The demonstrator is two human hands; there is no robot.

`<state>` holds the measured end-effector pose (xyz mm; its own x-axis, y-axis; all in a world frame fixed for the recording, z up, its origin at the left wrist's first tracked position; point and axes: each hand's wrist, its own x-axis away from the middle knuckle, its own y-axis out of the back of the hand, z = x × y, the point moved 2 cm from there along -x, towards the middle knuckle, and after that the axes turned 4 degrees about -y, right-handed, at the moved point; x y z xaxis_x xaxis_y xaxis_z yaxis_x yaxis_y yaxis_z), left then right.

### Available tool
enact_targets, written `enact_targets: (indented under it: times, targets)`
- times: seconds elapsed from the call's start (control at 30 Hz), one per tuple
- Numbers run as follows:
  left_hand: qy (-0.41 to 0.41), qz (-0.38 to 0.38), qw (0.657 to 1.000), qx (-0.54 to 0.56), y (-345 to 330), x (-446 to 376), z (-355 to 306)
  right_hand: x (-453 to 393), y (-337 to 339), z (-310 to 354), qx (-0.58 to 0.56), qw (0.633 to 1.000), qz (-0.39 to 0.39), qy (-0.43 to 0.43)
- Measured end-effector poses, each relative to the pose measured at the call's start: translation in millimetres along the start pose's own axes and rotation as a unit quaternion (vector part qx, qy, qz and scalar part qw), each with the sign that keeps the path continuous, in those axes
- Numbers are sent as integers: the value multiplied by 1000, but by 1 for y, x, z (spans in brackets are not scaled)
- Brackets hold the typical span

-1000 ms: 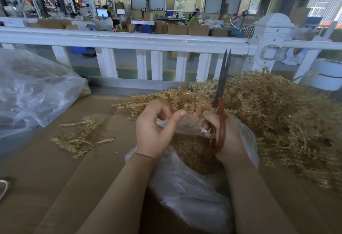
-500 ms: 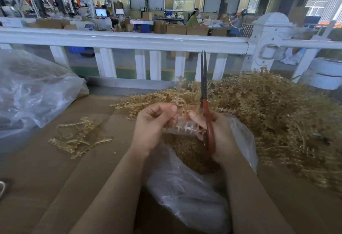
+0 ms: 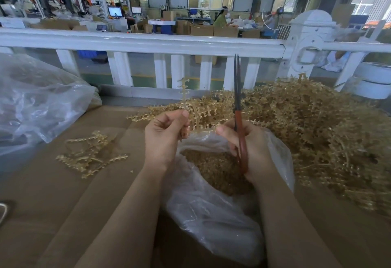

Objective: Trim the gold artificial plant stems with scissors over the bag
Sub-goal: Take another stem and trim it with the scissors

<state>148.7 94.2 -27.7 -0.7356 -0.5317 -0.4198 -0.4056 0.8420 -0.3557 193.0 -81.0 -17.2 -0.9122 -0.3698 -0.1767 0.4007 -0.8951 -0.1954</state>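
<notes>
Two hands over the bag (image 3: pixel 213 210), one gold stem (image 3: pixel 184 100) up for trimming.

Left hand (image 3: pixel 164 138) pinches the stem just above the bag mouth: thin, pale gold, studded with short side nubs, upright, side sprigs running toward the scissors (image 3: pixel 238 106). Right hand (image 3: pixel 250 151) curls round the red handles, dark blades nearly together, pointing up. Bag is clear plastic, holding gold trimmings. Big stem pile (image 3: pixel 317 130) right of the bag, small cluster (image 3: pixel 91 153) left of it.
</notes>
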Motion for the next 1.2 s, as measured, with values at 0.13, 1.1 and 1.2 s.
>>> enact_targets:
  times: [0.13,1.1,1.2]
  targets:
    - [0,29,1000,-8,-2,2,2,0,-1,-1,-5,1000,3,-5]
    - [-219,-43,895,-386,-18,12,-11,-4,7,-5,-88,996,-22,18]
    - [-43,-96,988,-116,-13,9,-10,-5,7,-6,-72,997,-12,26]
